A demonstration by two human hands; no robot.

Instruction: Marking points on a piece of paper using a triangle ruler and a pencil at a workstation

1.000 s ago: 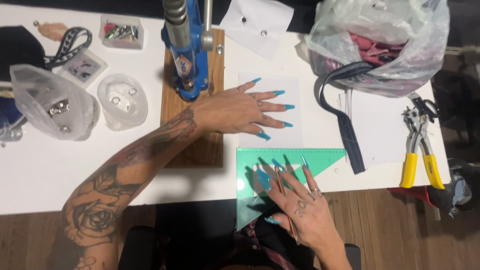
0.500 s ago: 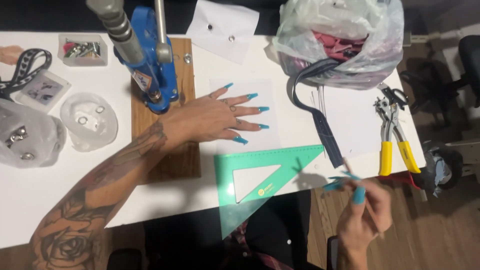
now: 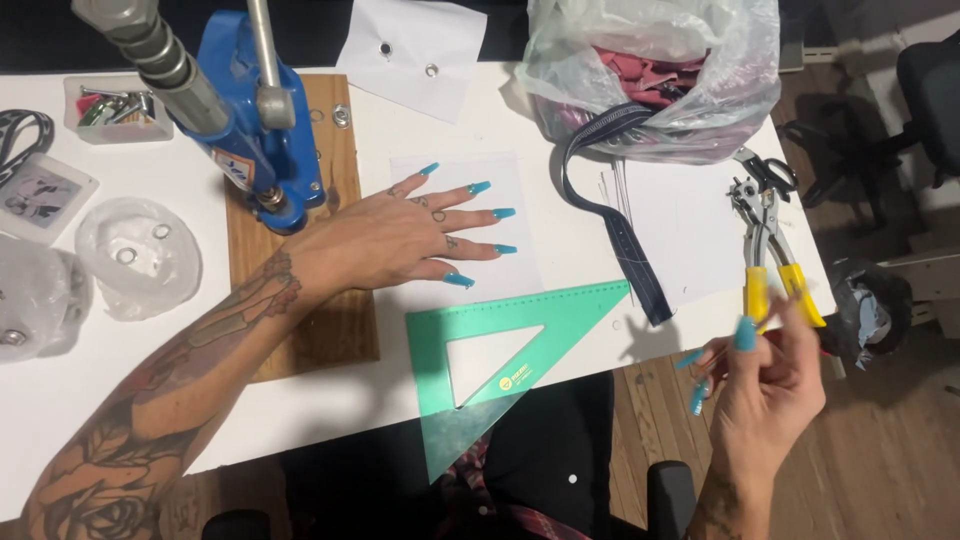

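A white paper sheet [image 3: 505, 225] is pinned flat on the white table [image 3: 330, 395] by the left hand [image 3: 400, 235], palm down, fingers spread, nothing grasped. Just near of the sheet a green set square [image 3: 480, 345] lies with its lower corner hanging past the table's near edge. The right hand [image 3: 760, 385] is raised off the table's right near corner, fingers loosely curled; whether anything small is pinched cannot be told, though nothing is seen in it. Just far of that hand, yellow-handled punch pliers [image 3: 765, 245] lie on more white paper. Left of the sheet a blue hand press [image 3: 250, 120] stands on a wooden board [image 3: 310, 320]. Farther off sit a dark strap [image 3: 620, 215] and a clear bag of fabric [image 3: 660, 75]. The step is judged to be holding the sheet steady between tools; any next move calls for the free hand to be lowered onto the square or pliers without the sheet being shifted.
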